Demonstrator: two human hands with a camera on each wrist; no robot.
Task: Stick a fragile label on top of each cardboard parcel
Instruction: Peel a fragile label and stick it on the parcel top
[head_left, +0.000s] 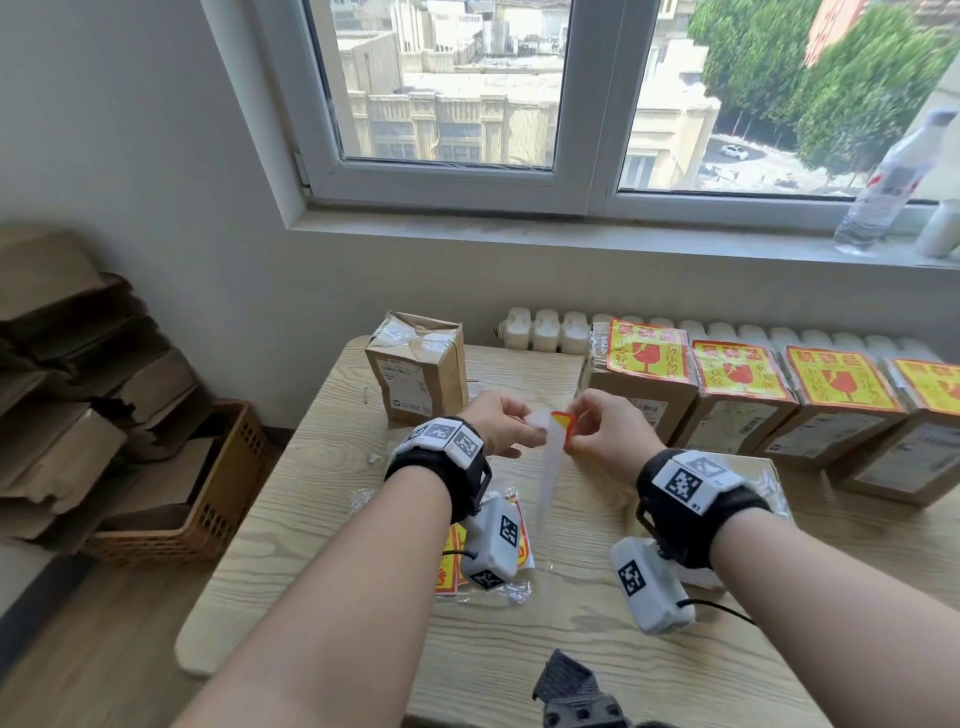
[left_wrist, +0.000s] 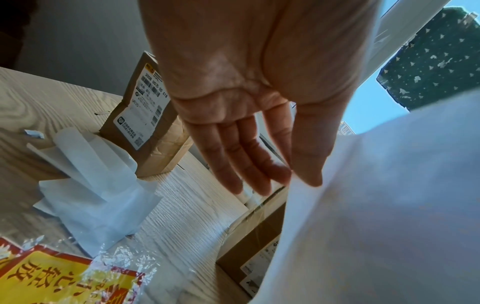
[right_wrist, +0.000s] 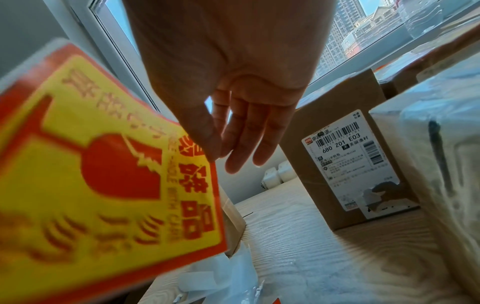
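Above the wooden table (head_left: 597, 597) my two hands meet. My left hand (head_left: 532, 425) (left_wrist: 288, 182) pinches the white backing paper (head_left: 549, 478) (left_wrist: 376, 205), which hangs down. My right hand (head_left: 571, 432) (right_wrist: 221, 160) pinches a corner of a yellow and red fragile label (head_left: 561, 420) (right_wrist: 103, 174) that is partly peeled off it. An unlabelled cardboard parcel (head_left: 415, 369) (left_wrist: 148, 123) stands at the table's back left. Several labelled parcels (head_left: 737, 400) stand in a row on the right. A plastic bag of labels (head_left: 449, 569) (left_wrist: 52, 277) lies under my left wrist.
Used backing papers (left_wrist: 91, 185) lie heaped in front of the unlabelled parcel. A wicker basket (head_left: 218, 499) and stacked flat cardboard (head_left: 62, 364) stand on the floor to the left. A radiator (head_left: 545, 330) runs behind the table. On the windowsill stands a bottle (head_left: 883, 192).
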